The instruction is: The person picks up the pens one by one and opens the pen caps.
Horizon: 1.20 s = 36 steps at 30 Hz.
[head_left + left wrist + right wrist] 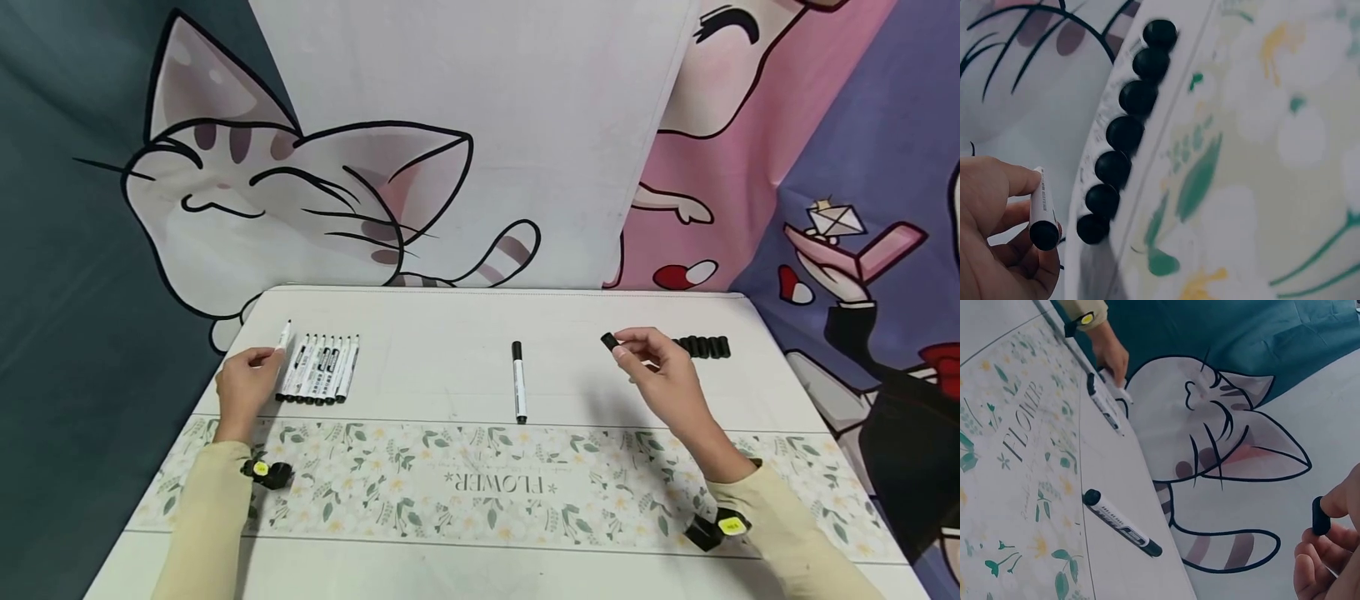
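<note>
At the left of the table my left hand (247, 387) pinches an uncapped white marker (284, 334), tip pointing up and away. In the left wrist view its black end (1044, 235) faces the camera. Just right of that hand lies a row of several uncapped white markers (318, 371), side by side. My right hand (663, 379) holds a small black marker cap (610, 341) between thumb and fingers, above the table; the right wrist view shows the same cap (1320, 516). Behind it sits a row of black caps (705, 347), partly hidden by the hand.
One capped marker (519, 383) lies alone near the table's middle, its cap toward the far edge. A floral strip (495, 487) with the word FLOWER runs across the white table (435, 350). Cartoon-printed curtains (450, 75) hang behind the far edge.
</note>
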Motion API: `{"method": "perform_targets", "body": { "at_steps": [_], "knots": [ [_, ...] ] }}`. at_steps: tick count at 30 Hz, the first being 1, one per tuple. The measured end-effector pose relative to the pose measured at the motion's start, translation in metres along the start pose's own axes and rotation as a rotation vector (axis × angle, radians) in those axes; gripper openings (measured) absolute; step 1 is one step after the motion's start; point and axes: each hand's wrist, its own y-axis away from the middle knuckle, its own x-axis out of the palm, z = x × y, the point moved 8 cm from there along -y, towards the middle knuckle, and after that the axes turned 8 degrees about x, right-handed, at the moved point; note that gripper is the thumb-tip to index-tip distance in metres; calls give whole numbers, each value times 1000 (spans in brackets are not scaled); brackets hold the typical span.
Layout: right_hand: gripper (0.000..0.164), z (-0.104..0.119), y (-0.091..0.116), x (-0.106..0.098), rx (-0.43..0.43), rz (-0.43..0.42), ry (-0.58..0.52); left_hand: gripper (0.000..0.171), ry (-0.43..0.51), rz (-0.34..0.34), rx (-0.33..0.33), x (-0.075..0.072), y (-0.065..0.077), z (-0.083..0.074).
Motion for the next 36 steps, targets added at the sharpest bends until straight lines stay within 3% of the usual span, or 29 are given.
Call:
{"method": "perform_targets", "body": {
  "at_steps": [9, 14, 25, 31, 36],
  "knots": [
    [29, -7, -3, -15, 24, -43, -60, 49, -48, 50, -52, 9, -5, 18],
    [31, -10, -4, -23, 35, -66, -69, 50, -74, 75, -35, 13, -5, 25],
    [30, -21, -8, -41, 68, -129, -57, 53, -72, 88, -32, 13, -4, 25],
    [29, -32, -12, -52, 112, -170, -50, 56, -69, 100, -61, 15, -3, 27],
    [30, -40, -17, -62, 150, -218, -41, 55, -22, 57, -69, 13, 2, 19]
  ]
}}
